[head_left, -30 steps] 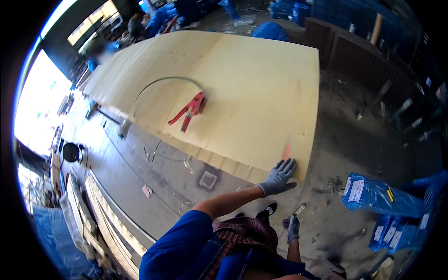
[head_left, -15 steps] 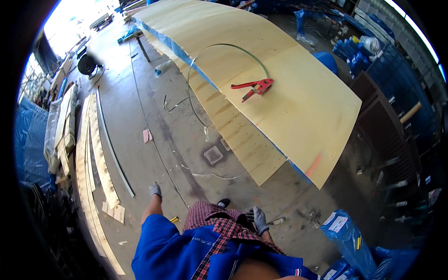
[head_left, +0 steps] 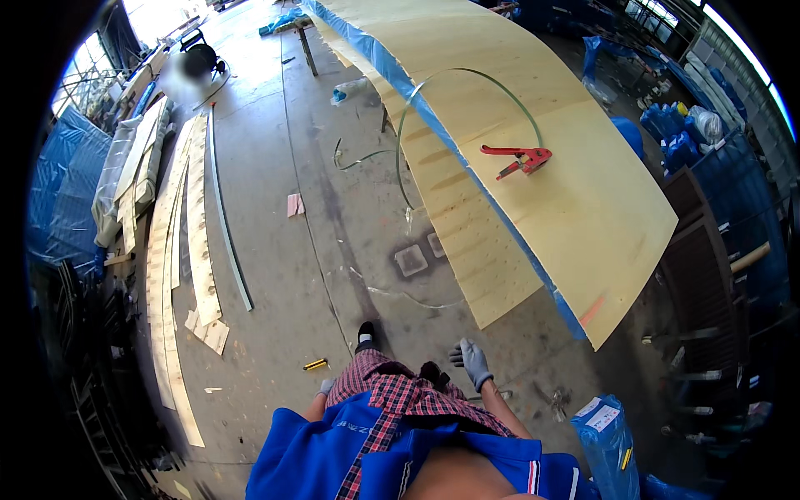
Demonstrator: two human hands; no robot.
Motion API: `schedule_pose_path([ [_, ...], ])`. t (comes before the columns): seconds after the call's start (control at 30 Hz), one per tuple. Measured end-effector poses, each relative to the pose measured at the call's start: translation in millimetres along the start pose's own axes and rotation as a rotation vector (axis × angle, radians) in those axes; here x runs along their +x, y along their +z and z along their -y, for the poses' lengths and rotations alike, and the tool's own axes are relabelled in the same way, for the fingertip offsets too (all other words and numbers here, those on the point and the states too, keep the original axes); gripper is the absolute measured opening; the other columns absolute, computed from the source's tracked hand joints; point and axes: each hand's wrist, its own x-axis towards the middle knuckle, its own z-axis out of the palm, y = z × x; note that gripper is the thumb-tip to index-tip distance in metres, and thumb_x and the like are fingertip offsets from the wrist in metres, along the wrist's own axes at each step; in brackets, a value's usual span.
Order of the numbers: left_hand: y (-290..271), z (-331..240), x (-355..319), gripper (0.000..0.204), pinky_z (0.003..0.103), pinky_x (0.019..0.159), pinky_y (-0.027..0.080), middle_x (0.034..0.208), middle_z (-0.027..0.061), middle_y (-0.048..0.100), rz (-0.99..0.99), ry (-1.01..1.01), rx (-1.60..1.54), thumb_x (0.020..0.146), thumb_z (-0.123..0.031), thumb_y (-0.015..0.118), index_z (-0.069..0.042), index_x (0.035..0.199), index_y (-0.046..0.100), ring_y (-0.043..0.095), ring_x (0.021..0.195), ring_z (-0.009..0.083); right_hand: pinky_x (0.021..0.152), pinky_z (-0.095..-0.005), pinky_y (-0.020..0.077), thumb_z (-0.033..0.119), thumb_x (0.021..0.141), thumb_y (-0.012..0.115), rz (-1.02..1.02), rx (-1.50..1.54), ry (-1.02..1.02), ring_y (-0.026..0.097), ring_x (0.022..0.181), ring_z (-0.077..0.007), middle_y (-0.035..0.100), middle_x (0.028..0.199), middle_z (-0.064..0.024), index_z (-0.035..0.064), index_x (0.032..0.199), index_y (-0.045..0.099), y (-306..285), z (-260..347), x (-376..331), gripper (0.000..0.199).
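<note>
The upper plywood sheet (head_left: 575, 183), with a lower sheet (head_left: 471, 250) and blue film (head_left: 385, 62) showing beneath its edge, is no longer being touched; handling of it seems to have been broken off. A red strapping tool (head_left: 527, 158) is left lying on top. The right hand (head_left: 474, 364) is held open and empty, clear of both sheets. The left hand (head_left: 325, 387) is largely hidden by clothing, so its state cannot be told.

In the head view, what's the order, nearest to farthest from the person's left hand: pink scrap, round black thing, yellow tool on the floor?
1. Yellow tool: just ahead of the left hand.
2. Pink scrap: farther ahead, slightly left.
3. Round black thing: farthest, toward the upper left.
</note>
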Motion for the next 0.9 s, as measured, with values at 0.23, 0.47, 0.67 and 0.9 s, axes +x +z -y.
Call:
schedule_pose_path([
  [0.23,-103.1,27.7,101.6,0.016,0.031,0.049,0.043,0.067,0.0037,0.057,0.018,-0.603,-1.453,0.09,-0.026,0.049,-0.012,0.082,0.054,0.054,0.055,0.0165,0.052,-0.0253,0.0475,0.041,0.096,0.046,0.156,-0.07,-0.031,0.059,0.059,-0.0115,0.061,0.072,-0.005,0.0038,0.09,0.055,131.9,55.3,60.6,0.039],
  [0.47,-220.9,10.6,208.2,0.024,0.034,0.067,0.051,0.095,0.0099,0.067,-0.006,-0.444,-1.358,0.089,-0.029,0.056,-0.009,0.102,0.057,0.064,0.078,0.0212,0.049,-0.0245,0.0467,0.039,0.097,0.045,0.234,-0.13,-0.009,0.056,0.054,-0.0109,0.059,0.07,-0.0036,0.0055,0.089,0.054,244.7,92.8,125.5,0.035],
  [0.67,-263.1,-24.2,273.4,0.03,0.031,0.068,0.049,0.096,0.0085,0.067,0.187,-0.228,-1.231,0.092,-0.031,0.054,-0.006,0.108,0.057,0.063,0.08,0.0181,0.051,-0.0246,0.0488,0.039,0.096,0.044,0.252,-0.062,0.076,0.06,0.058,-0.0132,0.062,0.074,-0.0053,0.0056,0.094,0.055,264.4,124.2,196.0,0.036],
  [0.9,-262.9,-0.9,353.0,0.042,0.034,0.075,0.05,0.096,0.0142,0.068,0.341,-0.072,-0.971,0.092,-0.034,0.054,0.001,0.114,0.059,0.065,0.087,0.0241,0.05,-0.028,0.0488,0.04,0.096,0.044,0.149,-0.273,0.163,0.059,0.058,-0.0156,0.061,0.073,-0.0078,0.0053,0.095,0.054,283.4,187.7,302.3,0.036],
])
